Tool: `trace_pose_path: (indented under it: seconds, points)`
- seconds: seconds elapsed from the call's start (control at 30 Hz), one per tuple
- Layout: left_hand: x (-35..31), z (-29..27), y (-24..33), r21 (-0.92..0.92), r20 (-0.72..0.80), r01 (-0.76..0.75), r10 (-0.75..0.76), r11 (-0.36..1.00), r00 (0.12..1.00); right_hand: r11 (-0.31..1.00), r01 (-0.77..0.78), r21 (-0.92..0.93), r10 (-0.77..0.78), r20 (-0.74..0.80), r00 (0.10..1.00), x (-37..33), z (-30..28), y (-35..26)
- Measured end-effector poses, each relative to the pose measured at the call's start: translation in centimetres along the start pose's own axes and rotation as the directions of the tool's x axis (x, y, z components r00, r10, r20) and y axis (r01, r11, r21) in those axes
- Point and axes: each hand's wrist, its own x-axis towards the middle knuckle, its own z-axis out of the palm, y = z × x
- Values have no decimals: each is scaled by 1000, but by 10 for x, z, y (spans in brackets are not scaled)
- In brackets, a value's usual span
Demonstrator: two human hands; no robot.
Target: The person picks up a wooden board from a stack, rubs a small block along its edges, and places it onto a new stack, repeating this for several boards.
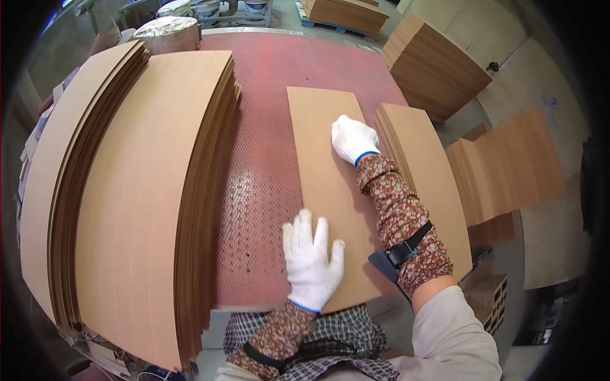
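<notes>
Held the left hand [312,261], fingers fanned, over the near left edge of a brown board [330,184]! Had the right hand [354,138] balled over its far half, couldn't tell if empty. Spotted that board on the red table [260,184], between stacks [143,165].

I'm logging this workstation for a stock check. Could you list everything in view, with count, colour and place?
table: 1, red, centre
single board: 1, light brown, on the table
left board stacks: 2, light brown, table's left
right board stack: 1, light brown, table's right
farther stacks: at least 3, brown, beyond and right
pallet: 1, blue, top
drum: 1, silvery top, far left
buckets: at least 2, whitish, top left
edge clutter: too dim to count
checked garment: 1, black-and-white, bottom
oversleeves: 2, brown floral, forearms
left hand: 1, white-gloved, board's near left edge
right hand: 1, white-gloved, curled, board's right side
</notes>
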Motion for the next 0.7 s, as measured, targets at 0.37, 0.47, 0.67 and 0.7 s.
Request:
trace_pose_path:
  seconds: [0.37,0.47,0.67,0.7]
  points:
    - [-2,6,-6,84,-138,-43,54,996,989,997,50,-58,-53,-49,997,-218,0,14]
    - [-12,9,-3,103,-145,-49,64,993,987,1000,18,-14,-19,-76,997,-270,6,27]
    - [-23,9,-3,82,-124,-33,43,996,991,998,47,37,-40,-163,986,-360,16,39]
    - [-23,10,-2,78,-126,-24,34,997,991,998,40,51,-29,-200,979,-370,17,41]
